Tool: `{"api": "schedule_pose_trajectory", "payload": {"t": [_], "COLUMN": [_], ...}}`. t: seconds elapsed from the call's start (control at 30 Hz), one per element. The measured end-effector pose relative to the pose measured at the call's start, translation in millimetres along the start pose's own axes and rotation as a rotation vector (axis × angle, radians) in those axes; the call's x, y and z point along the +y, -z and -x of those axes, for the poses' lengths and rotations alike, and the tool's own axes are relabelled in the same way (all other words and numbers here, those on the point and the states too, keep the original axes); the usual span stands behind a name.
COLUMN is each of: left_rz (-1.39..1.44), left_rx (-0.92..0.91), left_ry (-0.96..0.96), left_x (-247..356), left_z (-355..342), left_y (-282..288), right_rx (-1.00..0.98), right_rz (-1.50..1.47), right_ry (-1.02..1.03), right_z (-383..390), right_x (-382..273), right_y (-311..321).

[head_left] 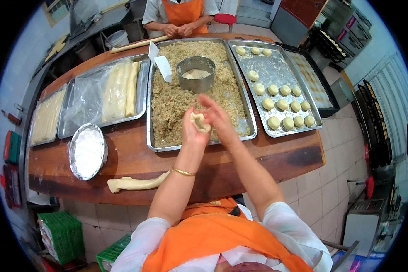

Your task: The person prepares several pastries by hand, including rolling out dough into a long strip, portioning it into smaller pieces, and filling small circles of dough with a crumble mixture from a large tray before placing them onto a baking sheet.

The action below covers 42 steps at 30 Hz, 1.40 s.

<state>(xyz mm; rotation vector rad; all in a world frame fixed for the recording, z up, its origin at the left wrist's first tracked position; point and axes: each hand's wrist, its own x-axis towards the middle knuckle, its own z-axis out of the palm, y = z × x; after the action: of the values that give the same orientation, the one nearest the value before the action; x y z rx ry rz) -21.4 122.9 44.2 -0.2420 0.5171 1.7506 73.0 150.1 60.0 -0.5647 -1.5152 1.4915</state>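
Note:
In my left hand point(191, 135) lies a small piece of pale dough point(201, 122), shaped like a cup with a raised, uneven rim. My right hand point(219, 119) is beside it, fingers stretched out and apart, close against the dough's right side. Both hands are above the near part of a big metal tray of crumbly brown filling point(174, 97). Standing in that filling is a round metal ring point(196, 83) with lighter powder inside. A white scraper point(163, 68) leans at the tray's left side. On the wooden table, a dough strip point(138, 182) lies near my left forearm.
A bowl of white flour point(88, 152) stands left of the dough strip. Trays with dough rolls point(118, 90) fill the left side. To the right, a tray point(276, 123) carries several round dough balls point(282, 104). Across the table, a person in an orange apron point(184, 16) works with both hands.

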Motion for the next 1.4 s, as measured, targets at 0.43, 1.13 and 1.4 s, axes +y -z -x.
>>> {"api": "schedule_pose_trajectory", "payload": {"t": [0.43,1.13,1.4], "left_rz": [0.074,-0.236,-0.543], "left_rx": [-0.083,-0.390,-0.527], "left_ry": [-0.041,-0.027,-0.042], "left_x": [27.6,31.4,44.6], "left_z": [-12.4,64.9,95.3], "left_y": [0.1,13.3,32.1], "right_rx": [0.223,-0.087,-0.428], "right_rz": [1.034,-0.221,-0.136], "right_ry": [0.518,-0.204,-0.331], "right_z": [-9.0,37.6,57.5], "right_x": [11.0,-41.2,-73.2], "right_y": [-1.4,-35.9,-32.3]}}
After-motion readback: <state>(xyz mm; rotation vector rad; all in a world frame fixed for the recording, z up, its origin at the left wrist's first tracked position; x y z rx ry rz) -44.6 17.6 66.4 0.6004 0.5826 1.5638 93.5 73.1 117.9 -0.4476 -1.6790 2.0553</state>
